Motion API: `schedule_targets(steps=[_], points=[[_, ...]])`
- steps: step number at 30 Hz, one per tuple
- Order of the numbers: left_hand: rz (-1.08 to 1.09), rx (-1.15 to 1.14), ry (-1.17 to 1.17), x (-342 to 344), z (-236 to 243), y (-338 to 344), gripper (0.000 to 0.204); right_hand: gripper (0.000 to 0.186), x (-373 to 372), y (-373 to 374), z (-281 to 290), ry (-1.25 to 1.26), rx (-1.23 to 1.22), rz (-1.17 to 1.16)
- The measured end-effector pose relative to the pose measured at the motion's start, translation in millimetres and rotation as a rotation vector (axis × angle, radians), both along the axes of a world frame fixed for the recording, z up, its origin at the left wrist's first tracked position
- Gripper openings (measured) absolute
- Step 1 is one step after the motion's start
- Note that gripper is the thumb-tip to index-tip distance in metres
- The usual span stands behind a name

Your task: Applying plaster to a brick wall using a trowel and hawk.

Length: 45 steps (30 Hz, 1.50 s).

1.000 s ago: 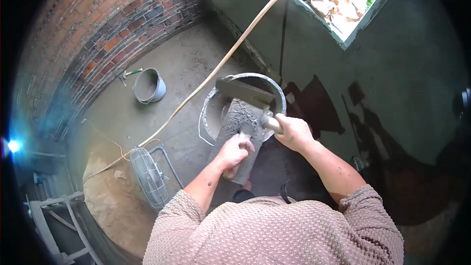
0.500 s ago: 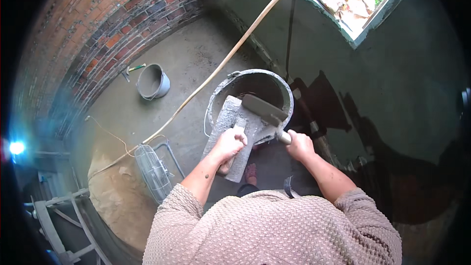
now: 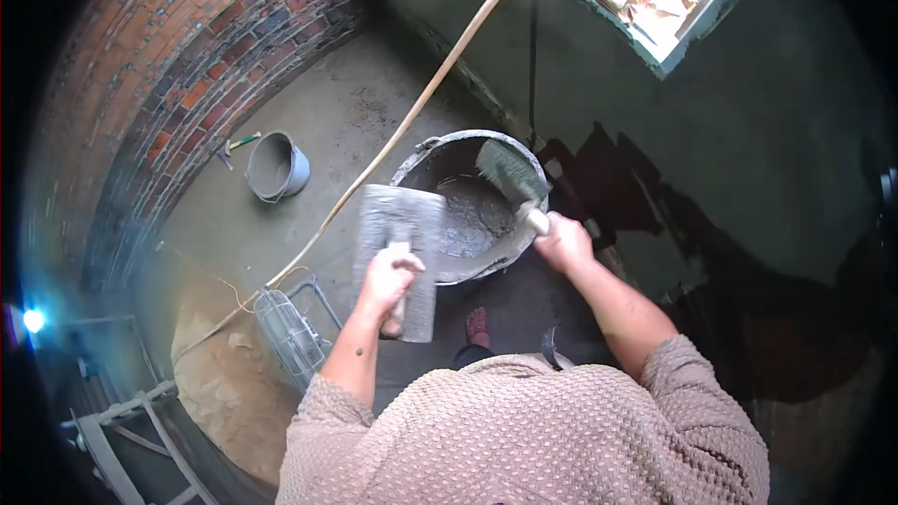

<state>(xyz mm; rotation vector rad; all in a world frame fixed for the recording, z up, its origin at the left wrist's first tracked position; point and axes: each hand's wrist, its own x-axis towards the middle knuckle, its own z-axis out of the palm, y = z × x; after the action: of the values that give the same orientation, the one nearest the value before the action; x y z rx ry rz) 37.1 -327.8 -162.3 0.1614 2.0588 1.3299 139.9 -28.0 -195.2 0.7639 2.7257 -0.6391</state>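
Observation:
My left hand point(image 3: 393, 278) is closed round the handle of a grey, mortar-smeared plastering float point(image 3: 421, 224), a rectangular board lying beside and partly over the left rim of a large bucket point(image 3: 477, 274). The float is slightly smeared by motion. Grey wet mortar point(image 3: 472, 220) lies in the bottom of the bucket. At the bucket's right rim, my right hand point(image 3: 566, 243) grips the handle of a trowel point(image 3: 510, 171), whose flat blade tilts inside the bucket near its far right wall. Part of the mortar is hidden behind the float.
A smaller grey bucket point(image 3: 293, 171) stands at the left beside a hammer point(image 3: 245, 142). A long pale hose point(image 3: 412, 117) crosses the floor diagonally. A caged fan point(image 3: 288, 332) lies at lower left, near a sand pile point(image 3: 224, 383) and a metal frame point(image 3: 140, 444). A dark plastered wall point(image 3: 739, 150) rises at right.
The float has moved left, off the middle of the bucket, uncovering the mortar. The trowel has left the float's face, and its blade now sits inside the bucket.

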Motion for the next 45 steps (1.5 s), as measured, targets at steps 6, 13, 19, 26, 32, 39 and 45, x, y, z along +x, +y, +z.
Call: schedule_targets(steps=[6, 13, 19, 26, 32, 39, 45], points=[[0.353, -0.433, 0.475, -37.1, -68.8, -75.4, 0.027, 0.027, 20.8, 30.3, 11.1, 0.138, -0.006, -0.051], [0.545, -0.188, -0.033, -29.4, -196.2, -57.0, 0.054, 0.027, 47.9, 17.4, -17.7, -0.080, 0.173, 0.227], [0.557, -0.029, -0.054, -80.2, -146.1, 19.9, 0.047, 0.028, 40.0, 42.1, 1.4, -0.046, 0.190, 0.319], [0.186, -0.341, 0.218, -101.0, -46.2, 116.6, 0.040, 0.031, 51.5, 108.6, -19.4, 0.121, 0.263, 0.325], [0.111, -0.278, 0.536, -74.8, -48.0, 170.2, 0.030, 0.031, 56.3, 131.0, -57.0, 0.112, 0.353, 0.285], [0.174, -0.150, 0.268, -79.3, -96.4, 254.0, 0.046, 0.038, 45.1, 167.6, -180.2, -0.109, -0.049, 0.050], [0.239, -0.123, 0.295, -81.4, -104.1, 262.0, 0.037, 0.028, 15.2, 114.9, -156.2, -0.145, -0.707, 0.107]])
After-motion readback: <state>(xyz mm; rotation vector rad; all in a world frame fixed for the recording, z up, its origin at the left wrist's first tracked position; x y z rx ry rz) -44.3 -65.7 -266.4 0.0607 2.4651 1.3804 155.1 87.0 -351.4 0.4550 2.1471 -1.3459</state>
